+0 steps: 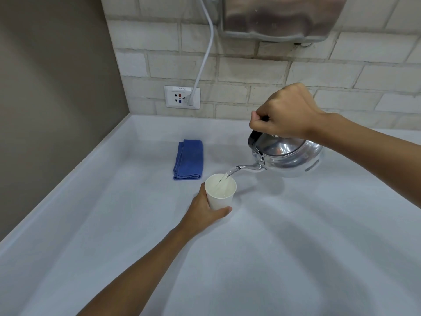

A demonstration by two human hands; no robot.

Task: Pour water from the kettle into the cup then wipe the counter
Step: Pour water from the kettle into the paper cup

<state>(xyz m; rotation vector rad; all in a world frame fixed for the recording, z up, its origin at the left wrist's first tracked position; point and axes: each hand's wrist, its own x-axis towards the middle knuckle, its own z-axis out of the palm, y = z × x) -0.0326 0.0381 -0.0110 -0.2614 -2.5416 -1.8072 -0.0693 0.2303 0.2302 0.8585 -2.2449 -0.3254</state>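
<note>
A shiny metal kettle [289, 156] hangs tilted above the white counter [296, 247], spout pointing left and down. My right hand [284, 112] grips its black handle from above. A thin stream of water runs from the spout into a white paper cup [220, 192], which holds some water. My left hand [204, 213] wraps around the cup's left side and base and holds it on the counter. A folded blue cloth [189, 159] lies flat on the counter behind and to the left of the cup, touched by nothing.
A wall socket [181, 97] with a white cable [205, 53] plugged in sits on the brick-tile wall behind the cloth. A metal appliance [280, 17] hangs on the wall above the kettle. A brown side wall [52, 99] borders the counter on the left.
</note>
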